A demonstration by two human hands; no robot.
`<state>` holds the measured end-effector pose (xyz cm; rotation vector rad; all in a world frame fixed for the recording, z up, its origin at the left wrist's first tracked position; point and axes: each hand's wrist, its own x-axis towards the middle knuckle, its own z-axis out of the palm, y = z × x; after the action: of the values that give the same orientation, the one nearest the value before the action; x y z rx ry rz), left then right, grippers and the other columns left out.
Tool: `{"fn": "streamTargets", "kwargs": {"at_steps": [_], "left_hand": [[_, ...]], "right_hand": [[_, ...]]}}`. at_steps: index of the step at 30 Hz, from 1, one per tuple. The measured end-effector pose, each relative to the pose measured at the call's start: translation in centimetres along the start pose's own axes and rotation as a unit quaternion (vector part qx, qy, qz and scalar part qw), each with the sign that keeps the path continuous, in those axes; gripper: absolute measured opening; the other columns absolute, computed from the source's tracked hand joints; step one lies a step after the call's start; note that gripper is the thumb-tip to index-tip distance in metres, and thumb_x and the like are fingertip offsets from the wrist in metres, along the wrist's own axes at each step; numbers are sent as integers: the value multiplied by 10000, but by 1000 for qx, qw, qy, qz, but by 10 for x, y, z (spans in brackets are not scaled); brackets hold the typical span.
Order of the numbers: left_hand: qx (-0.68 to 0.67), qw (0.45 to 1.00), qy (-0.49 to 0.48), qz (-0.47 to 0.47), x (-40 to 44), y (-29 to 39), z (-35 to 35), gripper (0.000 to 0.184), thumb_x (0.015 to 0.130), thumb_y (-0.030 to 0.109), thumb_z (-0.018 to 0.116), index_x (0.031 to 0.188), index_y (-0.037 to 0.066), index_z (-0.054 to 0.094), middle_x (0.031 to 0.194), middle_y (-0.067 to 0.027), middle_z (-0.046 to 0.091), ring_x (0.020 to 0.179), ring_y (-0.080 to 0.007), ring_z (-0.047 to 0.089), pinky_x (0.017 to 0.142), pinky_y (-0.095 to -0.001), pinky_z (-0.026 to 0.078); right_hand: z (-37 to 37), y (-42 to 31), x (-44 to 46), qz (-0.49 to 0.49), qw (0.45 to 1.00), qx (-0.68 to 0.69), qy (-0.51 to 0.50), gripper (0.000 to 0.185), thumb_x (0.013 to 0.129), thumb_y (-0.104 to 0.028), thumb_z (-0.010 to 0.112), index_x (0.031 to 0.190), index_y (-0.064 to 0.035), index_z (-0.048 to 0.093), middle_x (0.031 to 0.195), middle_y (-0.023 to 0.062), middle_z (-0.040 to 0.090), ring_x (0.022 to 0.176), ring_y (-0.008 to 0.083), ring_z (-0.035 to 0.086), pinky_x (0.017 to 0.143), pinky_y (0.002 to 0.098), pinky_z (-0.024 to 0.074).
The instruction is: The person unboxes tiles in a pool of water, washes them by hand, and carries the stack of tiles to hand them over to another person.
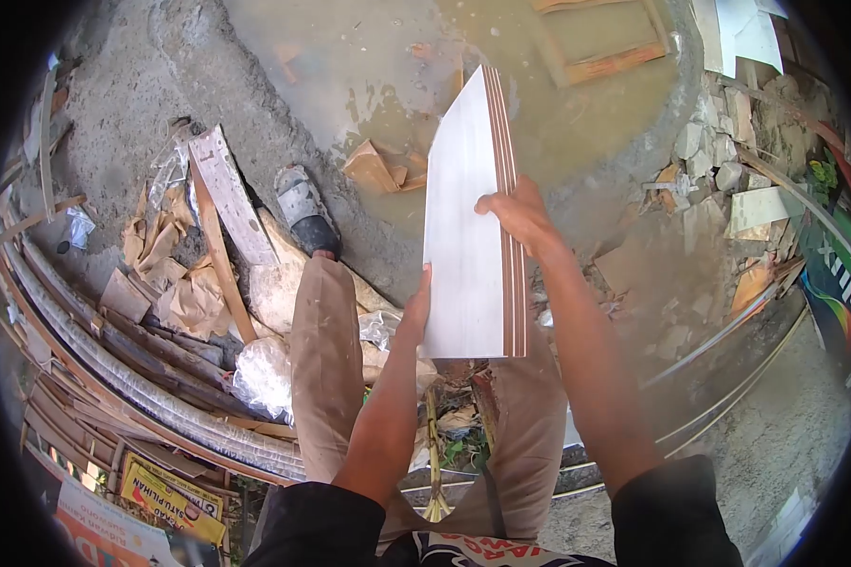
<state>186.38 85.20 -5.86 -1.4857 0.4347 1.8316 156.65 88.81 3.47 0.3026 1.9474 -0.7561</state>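
Observation:
A stack of several white tiles with reddish-brown edges is held upright in front of me, between my two hands. The tiles' top end is cut at a slant. My left hand grips the lower left edge, its fingers mostly hidden behind the stack. My right hand is closed around the right edge, thumb on the white face. Below the stack show my trouser legs, and my left shoe stands on wet grey ground.
Muddy water lies ahead, with soaked cardboard and a frame-like piece in it. At left are a speckled board, crumpled brown paper and long poles. Broken tile rubble covers the right side.

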Motion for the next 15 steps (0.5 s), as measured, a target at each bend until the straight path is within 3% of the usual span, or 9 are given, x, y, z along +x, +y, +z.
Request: {"fn": "streamTargets", "kwargs": {"at_steps": [2, 5, 8, 15], "left_hand": [[90, 993, 78, 11, 5, -7, -4, 1059, 951, 882, 421, 1507, -4, 580, 1417, -164, 669, 1248, -303, 657, 1081, -423, 493], [129, 985, 114, 21, 3, -11, -7, 1139, 926, 893, 448, 1319, -152, 671, 1289, -268, 713, 1199, -354, 693, 1053, -419, 508], [229, 948, 219, 4, -33, -16, 8, 1181, 907, 908, 456, 1289, -190, 662, 1263, -319, 709, 1205, -385, 688, 1039, -440, 507], [322, 920, 220, -39, -119, -81, -3, 1197, 865, 914, 517, 1200, -225, 673, 1166, -357, 728, 1159, -446, 703, 1006, -476, 523]], "right_hand": [[0, 32, -5, -37, 997, 64, 11, 585, 704, -129, 750, 1241, 84, 660, 1099, 210, 736, 1006, 307, 720, 917, 405, 563], [-22, 73, -11, 8, 993, 112, 17, 523, 738, -161, 771, 1198, 68, 674, 1061, 191, 740, 971, 284, 720, 893, 394, 566], [-48, 95, -32, 39, 988, 152, -2, 506, 748, -195, 800, 1174, 52, 682, 1039, 173, 736, 937, 253, 713, 857, 375, 565], [-63, 152, -153, 104, 972, 202, 53, 474, 755, -228, 814, 1138, 23, 690, 997, 102, 729, 891, 197, 671, 848, 342, 542]]}}
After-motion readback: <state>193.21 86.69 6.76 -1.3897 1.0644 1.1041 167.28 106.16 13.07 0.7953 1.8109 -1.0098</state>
